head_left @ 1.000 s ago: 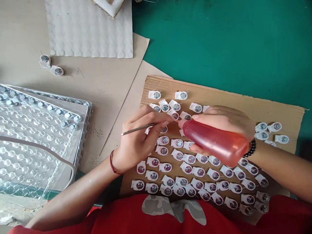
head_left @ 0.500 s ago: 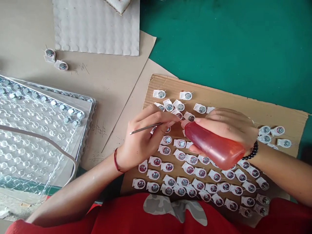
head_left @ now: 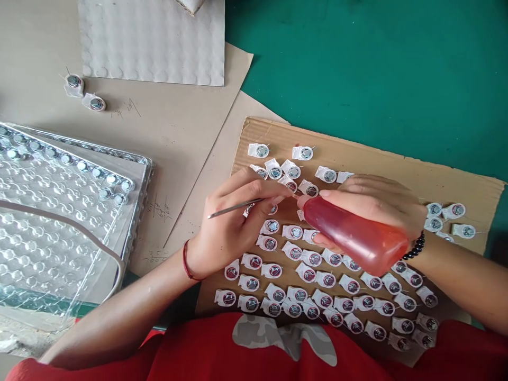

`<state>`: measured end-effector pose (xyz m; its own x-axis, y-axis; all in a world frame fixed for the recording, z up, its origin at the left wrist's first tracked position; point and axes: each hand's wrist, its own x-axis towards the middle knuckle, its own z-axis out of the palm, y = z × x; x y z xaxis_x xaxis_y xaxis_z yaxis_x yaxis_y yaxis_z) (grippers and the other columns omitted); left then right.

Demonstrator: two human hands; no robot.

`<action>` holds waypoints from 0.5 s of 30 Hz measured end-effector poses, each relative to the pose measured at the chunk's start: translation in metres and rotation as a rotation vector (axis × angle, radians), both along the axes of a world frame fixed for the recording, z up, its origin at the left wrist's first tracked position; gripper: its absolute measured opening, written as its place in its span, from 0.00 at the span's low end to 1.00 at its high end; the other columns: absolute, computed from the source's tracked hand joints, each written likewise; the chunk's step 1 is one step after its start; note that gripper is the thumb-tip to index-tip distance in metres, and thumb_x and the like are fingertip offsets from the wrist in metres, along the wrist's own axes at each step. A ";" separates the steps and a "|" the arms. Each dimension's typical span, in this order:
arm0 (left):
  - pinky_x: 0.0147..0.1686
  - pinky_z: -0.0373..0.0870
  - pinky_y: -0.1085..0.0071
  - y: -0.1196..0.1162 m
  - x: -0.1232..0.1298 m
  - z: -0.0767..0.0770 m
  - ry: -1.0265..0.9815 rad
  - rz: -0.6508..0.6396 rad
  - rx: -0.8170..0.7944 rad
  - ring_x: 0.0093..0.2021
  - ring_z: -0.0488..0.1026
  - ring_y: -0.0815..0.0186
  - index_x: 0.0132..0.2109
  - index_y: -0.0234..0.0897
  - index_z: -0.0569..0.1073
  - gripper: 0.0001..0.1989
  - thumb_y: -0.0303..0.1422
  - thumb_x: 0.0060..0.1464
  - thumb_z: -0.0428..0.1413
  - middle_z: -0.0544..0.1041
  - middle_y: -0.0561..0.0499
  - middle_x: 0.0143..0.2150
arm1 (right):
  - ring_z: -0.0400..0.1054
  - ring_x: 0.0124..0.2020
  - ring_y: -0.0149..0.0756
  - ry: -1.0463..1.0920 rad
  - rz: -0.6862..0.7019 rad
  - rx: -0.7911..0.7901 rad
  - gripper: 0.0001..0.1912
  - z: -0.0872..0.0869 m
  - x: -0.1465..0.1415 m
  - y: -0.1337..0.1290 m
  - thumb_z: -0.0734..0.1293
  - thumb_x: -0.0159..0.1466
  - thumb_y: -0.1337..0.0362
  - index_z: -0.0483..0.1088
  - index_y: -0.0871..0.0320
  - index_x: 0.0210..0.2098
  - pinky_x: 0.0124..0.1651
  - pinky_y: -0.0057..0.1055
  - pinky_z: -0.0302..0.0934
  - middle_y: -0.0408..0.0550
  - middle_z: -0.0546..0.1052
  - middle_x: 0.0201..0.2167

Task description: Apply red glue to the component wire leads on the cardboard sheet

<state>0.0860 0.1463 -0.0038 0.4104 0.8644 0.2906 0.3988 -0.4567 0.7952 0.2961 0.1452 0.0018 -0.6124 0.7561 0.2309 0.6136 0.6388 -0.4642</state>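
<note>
My left hand (head_left: 242, 211) is closed around slim metal tweezers (head_left: 234, 208); their back end juts out to the left and the tips are hidden by my fingers. My right hand (head_left: 373, 209) grips a translucent red squeeze bottle (head_left: 353, 233), tilted with its nozzle pointing left. The nozzle meets my left fingertips, and I cannot tell what lies between them. Under and around both hands, several small round silver parts (head_left: 292, 232) with white tabs and thin wires are spread over a brown cardboard sheet (head_left: 397, 169).
Clear plastic trays (head_left: 47, 222) stand at the left, with round silver pieces in some pockets and a grey cable (head_left: 75, 226) across them. Two more tabbed parts (head_left: 94, 101) lie on paper at the upper left, near a dimpled grey sheet (head_left: 154, 42). A green surface (head_left: 373, 74) extends behind.
The bottle's base has swung slightly to the right with my right hand, its nozzle staying by my left fingertips. My left hand keeps its hold. The whole view has shifted a little.
</note>
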 end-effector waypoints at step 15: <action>0.32 0.67 0.78 0.000 0.000 0.001 0.009 0.009 0.007 0.32 0.69 0.76 0.39 0.34 0.71 0.09 0.21 0.51 0.53 0.73 0.52 0.33 | 0.58 0.17 0.22 0.004 -0.023 -0.061 0.22 0.000 0.002 0.001 0.57 0.57 0.47 0.71 0.59 0.30 0.21 0.24 0.54 0.45 0.70 0.19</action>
